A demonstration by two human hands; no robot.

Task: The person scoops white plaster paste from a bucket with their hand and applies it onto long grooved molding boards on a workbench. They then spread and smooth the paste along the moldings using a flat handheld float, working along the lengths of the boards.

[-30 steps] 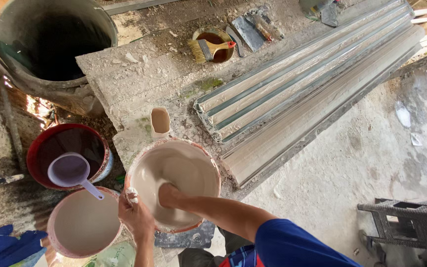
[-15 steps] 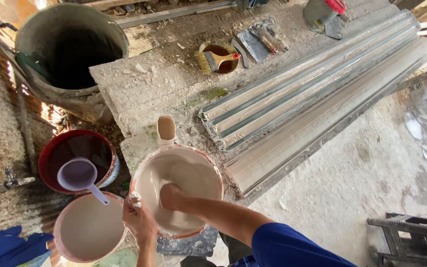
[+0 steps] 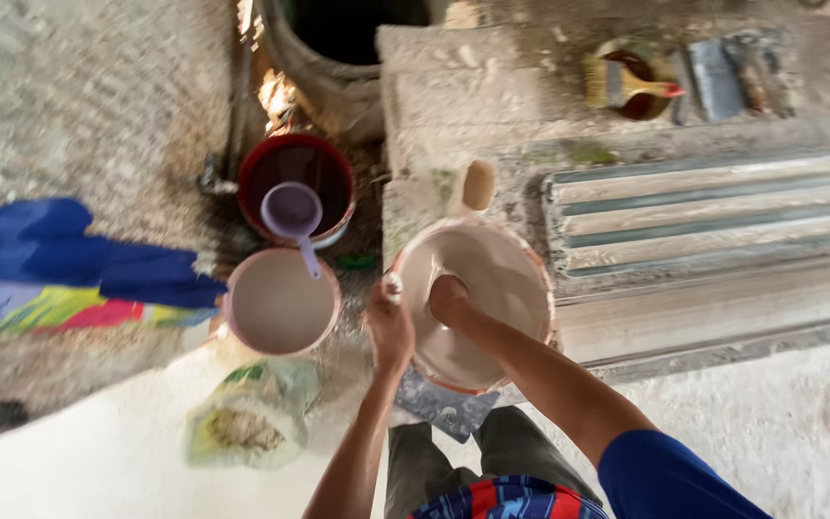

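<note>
Camera swung left since the earlier frame: dark round concrete tank (image 3: 338, 58) now mostly cut off at top, blue cloth (image 3: 79, 255) fills the left. Long grey ribbed plaster moulding (image 3: 713, 231) lies flat across the slab, out of the way. Wide pale plaster-coated mixing basin (image 3: 477, 298) sits tilted at the slab edge; left hand (image 3: 388, 327) clamps its rim to steady it, right hand (image 3: 449, 298) is inside, fingers buried in the mix, spread can't tell. Second pale bucket (image 3: 280, 303) and lilac plastic scoop (image 3: 292, 216) sit near.
</note>
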